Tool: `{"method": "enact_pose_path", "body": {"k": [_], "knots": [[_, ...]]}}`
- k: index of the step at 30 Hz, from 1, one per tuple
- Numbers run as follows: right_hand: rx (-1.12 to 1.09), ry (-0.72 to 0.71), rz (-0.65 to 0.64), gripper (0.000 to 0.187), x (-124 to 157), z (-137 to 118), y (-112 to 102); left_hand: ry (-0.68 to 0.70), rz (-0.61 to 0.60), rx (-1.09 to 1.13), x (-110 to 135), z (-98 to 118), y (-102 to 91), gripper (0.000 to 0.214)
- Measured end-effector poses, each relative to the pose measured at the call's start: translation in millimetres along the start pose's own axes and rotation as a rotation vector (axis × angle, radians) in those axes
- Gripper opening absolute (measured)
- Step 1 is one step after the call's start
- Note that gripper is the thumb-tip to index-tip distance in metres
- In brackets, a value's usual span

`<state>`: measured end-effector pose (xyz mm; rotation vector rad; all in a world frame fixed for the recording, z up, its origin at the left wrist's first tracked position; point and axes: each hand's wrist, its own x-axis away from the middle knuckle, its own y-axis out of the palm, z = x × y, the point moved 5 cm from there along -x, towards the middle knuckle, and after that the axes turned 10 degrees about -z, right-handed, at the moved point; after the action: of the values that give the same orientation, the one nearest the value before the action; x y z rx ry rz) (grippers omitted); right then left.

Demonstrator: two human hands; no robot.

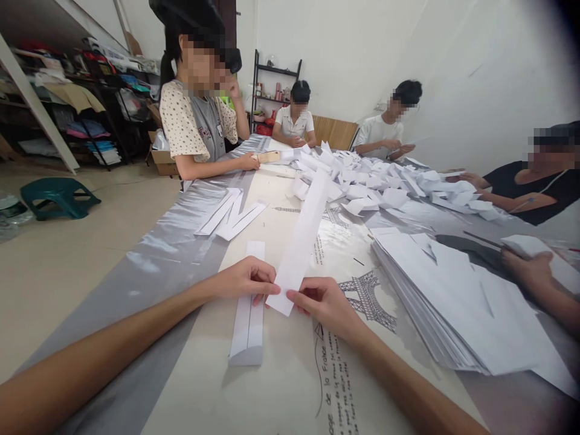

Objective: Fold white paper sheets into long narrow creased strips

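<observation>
I'm seeing the left grip (249, 279) and right grip (324, 300) pinching a long white paper strip (303, 235) near one end; uneven thumb pressure could be creasing it.

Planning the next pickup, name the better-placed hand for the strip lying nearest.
Left hand, probably: it overlaps the lying strip in view; the right hand is farther. Both hold another strip.
</observation>
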<state>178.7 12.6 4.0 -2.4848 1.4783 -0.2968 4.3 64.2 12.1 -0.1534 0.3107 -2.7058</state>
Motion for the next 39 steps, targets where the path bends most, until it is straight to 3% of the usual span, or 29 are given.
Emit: {"method": "enact_pose_path", "body": {"k": [15, 29, 39], "knots": [[0.004, 0.008, 0.006, 0.035, 0.0, 0.2, -0.4, 0.015, 0.036, -0.001, -0.4, 0.4, -0.6, 0.030], [0.045, 0.004, 0.078, 0.036, 2.2, -1.6, -3.9, -0.024, -0.025, -0.072, -0.1, -0.1, 2.2, 0.035], [0.067, 0.016, 0.045, 0.039, 3.7, -4.0, -3.1, 0.012, 0.015, -0.125, 0.5, 5.2, 1.0, 0.042]]}}
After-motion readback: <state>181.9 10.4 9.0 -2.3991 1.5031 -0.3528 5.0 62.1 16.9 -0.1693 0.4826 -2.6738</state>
